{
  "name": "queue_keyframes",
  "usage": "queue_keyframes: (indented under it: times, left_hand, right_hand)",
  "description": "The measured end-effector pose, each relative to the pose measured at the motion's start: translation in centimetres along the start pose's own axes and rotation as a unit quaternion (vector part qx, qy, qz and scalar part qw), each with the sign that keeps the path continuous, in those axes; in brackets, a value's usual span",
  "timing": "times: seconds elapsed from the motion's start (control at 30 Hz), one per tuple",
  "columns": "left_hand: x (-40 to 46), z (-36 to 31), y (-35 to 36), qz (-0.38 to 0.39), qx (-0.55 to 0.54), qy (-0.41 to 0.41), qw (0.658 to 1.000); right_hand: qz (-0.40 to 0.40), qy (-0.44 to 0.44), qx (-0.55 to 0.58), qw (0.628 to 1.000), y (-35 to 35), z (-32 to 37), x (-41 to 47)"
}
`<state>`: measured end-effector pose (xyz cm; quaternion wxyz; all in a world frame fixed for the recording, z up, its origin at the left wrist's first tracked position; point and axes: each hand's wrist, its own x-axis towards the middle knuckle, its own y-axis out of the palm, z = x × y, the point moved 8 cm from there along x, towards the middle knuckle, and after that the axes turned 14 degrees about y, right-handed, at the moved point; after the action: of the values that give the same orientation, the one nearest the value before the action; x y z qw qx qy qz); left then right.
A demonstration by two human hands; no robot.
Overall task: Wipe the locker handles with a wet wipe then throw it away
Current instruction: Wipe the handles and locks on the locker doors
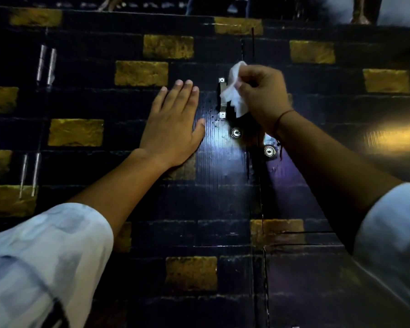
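- The wet wipe (pixel 233 91) sits right of centre in the upper half of the frame, a crumpled white wad pressed against the metal handle (pixel 222 97); it hangs roughly top to bottom, one loose corner poking up and the rest trailing down past the fingers.
- The handle is a narrow strap screwed at both ends, its long axis running up and down the frame. Its upper and lower ends show; the middle is partly covered by the wipe.
- The right hand (pixel 262 95) pinches the wipe, fingers curled round it, and is a little blurred, so I judge the wiping stroke on this handle to be under way.
- The left hand (pixel 173 121) lies flat on the dark locker door (pixel 211 185), fingers straight and together, just left of the handle and apart from the other hand; it looks to be steadying the door.
- Two round locks (pixel 236 133) sit just below the handle, either side of the door seam.
- Progress, as a judgement: early to middle. A second handle on the neighbouring door may sit behind the right hand; I cannot tell. Throwing the wipe away is not yet done, and no bin is in view.
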<state>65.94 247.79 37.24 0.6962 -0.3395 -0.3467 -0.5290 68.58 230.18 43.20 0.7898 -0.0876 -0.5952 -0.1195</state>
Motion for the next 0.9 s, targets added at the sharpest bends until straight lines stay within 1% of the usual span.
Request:
queue_keyframes:
  times: [0.07, 0.13, 0.2, 0.23, 0.3, 0.33, 0.43, 0.47, 0.53, 0.6, 0.77, 0.9]
  left_hand:
    - [0.1, 0.0, -0.1, -0.001, 0.003, -0.002, 1.0]
    - [0.3, 0.1, -0.1, 0.004, 0.006, -0.005, 1.0]
    - [0.6, 0.1, -0.1, 0.013, 0.004, -0.006, 1.0]
    - [0.9, 0.2, -0.1, 0.019, 0.001, -0.006, 1.0]
    - [1.4, 0.4, 0.0, 0.029, -0.004, -0.009, 1.0]
    - [1.6, 0.4, 0.0, 0.03, -0.005, -0.009, 0.999]
    - [1.8, 0.5, 0.0, 0.026, -0.001, -0.005, 1.0]
    - [1.7, 0.4, 0.0, 0.023, 0.0, -0.005, 1.0]
    - [1.7, 0.4, 0.0, 0.018, 0.0, -0.006, 1.0]
    - [1.6, 0.4, -0.1, 0.018, -0.002, -0.006, 1.0]
    - [0.9, 0.2, -0.1, 0.015, -0.006, -0.009, 1.0]
    - [0.6, 0.1, 0.0, 0.017, -0.003, -0.005, 1.0]
  right_hand:
    - [0.029, -0.045, -0.117, 0.992, 1.5, 2.2, 1.2]
    - [0.062, -0.091, -0.234, 0.966, 3.3, 3.7, 1.2]
    - [0.069, -0.14, -0.303, 0.94, 4.4, 4.1, 0.0]
    - [0.056, -0.166, -0.309, 0.935, 4.4, 4.1, -1.1]
    - [0.028, -0.195, -0.283, 0.939, 3.8, 3.9, -3.0]
    - [0.017, -0.191, -0.267, 0.944, 3.5, 3.8, -3.2]
    - [0.009, -0.133, -0.254, 0.958, 3.4, 3.5, -1.3]
    - [0.014, -0.136, -0.265, 0.955, 3.7, 3.5, -0.9]
    - [0.032, -0.175, -0.291, 0.94, 4.1, 3.7, -1.3]
    - [0.048, -0.194, -0.312, 0.929, 4.1, 3.2, -2.5]
    - [0.012, -0.256, -0.34, 0.905, 4.5, 1.5, -6.6]
    - [-0.016, -0.294, -0.362, 0.885, 4.7, 0.4, -8.0]
